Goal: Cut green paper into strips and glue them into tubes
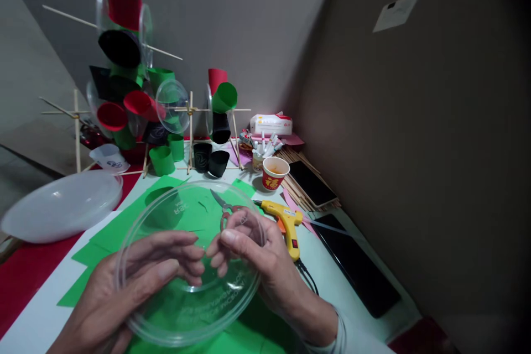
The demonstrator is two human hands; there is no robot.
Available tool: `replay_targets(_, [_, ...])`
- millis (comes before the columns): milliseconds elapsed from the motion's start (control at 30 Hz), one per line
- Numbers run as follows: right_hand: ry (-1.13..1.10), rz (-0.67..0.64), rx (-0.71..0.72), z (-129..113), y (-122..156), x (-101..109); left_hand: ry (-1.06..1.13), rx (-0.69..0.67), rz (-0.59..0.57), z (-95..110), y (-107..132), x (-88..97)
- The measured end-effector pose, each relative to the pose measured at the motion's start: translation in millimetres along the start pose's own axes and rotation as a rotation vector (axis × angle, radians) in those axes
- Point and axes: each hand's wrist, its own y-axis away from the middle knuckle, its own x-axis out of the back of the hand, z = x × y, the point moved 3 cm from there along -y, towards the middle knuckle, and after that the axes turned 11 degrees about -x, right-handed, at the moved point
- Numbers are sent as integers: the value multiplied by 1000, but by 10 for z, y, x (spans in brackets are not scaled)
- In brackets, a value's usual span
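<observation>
A clear round plastic lid (178,310) with raised lettering is tilted in front of me. My right hand (253,249) grips its right side, thumb on the near face and fingers behind. My left hand (145,271) is at the lid's left side, its thumb and fingers apart and seen largely through the plastic; the rim crosses over it. Beneath both hands lies green paper (99,251). Scissors (226,207) with reddish handles rest just past the right fingers, partly covered by the lid. Beside my right hand lies a yellow glue gun (284,218).
At the back left stands a structure of sticks (77,138), clear discs and red, green and black cups (112,116). A large white oval piece (62,204) sits left. Rightward are a red paper cup (275,173), pens (267,145), a phone (313,182) and a black slab (357,265).
</observation>
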Motion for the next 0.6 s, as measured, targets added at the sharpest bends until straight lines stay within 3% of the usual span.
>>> replay_targets(267, [39, 44, -1, 2, 28, -1, 78, 26, 41, -18, 17, -36])
replay_targets(500, [186, 50, 7, -32, 88, -86, 73, 36, 44, -118, -20, 110])
replay_targets(600, [441, 72, 247, -77, 109, -66, 93, 54, 82, -136, -67, 175])
